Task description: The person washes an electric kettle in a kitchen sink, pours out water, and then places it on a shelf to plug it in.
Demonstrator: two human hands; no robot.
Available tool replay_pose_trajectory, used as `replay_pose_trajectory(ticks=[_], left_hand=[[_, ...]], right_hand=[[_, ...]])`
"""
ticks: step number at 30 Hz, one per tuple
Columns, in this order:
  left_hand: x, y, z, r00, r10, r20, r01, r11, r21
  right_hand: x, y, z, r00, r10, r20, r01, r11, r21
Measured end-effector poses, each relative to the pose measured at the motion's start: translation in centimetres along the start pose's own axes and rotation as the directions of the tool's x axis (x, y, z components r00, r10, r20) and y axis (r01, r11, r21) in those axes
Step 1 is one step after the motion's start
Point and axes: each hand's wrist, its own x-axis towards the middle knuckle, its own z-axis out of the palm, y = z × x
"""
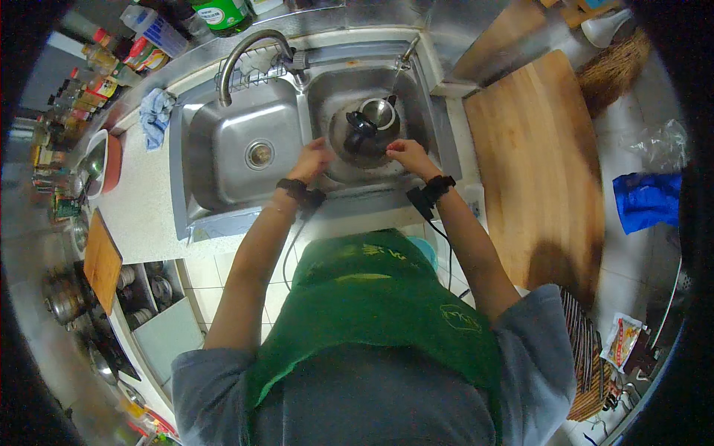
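Water runs from a small tap [406, 60] at the back of the right basin [340, 95] of a steel double sink. Below it stands a round metal-lined vessel [378, 114] with a pale rim, touching or close beside a black object [360, 134], perhaps a lid or handle part. Both are in the basin, over a dark round patch. My left hand [313, 160], slightly blurred, is over the divider side of this basin, holding nothing that I can see. Fingers curled, my right hand [410, 156] is at the basin's front right; whether it pinches something small cannot be told.
A curved faucet [251, 42] arches over the left basin [223, 145]. A blue cloth [156, 117] and a pink-rimmed bowl [109, 164] lie on the left counter. Bottles [103, 64] line the back left. To the right is a large wooden board [535, 167]; an open cabinet is below left.
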Motion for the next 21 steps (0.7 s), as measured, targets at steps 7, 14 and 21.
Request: replay_pose_trajectory(ticks=[7, 14, 21], left_hand=[[0.5, 0.5, 1.3, 0.999, 0.045, -0.024, -0.047, 0.995, -0.093], [2.1, 1.8, 4.5, 0.998, 0.046, 0.033, -0.052, 0.965, 0.258], [6.6, -1.0, 5.5, 0.959, 0.283, 0.026, -0.251, 0.800, 0.545]], right_hand=[[1.4, 1.0, 0.3, 0.988, 0.153, 0.008, -0.153, 0.987, 0.041], [3.5, 3.3, 0.3, 0.972, 0.137, -0.193, -0.136, 0.991, 0.019], [6.1, 4.3, 0.9, 0.992, 0.029, -0.123, -0.016, 0.994, 0.103]])
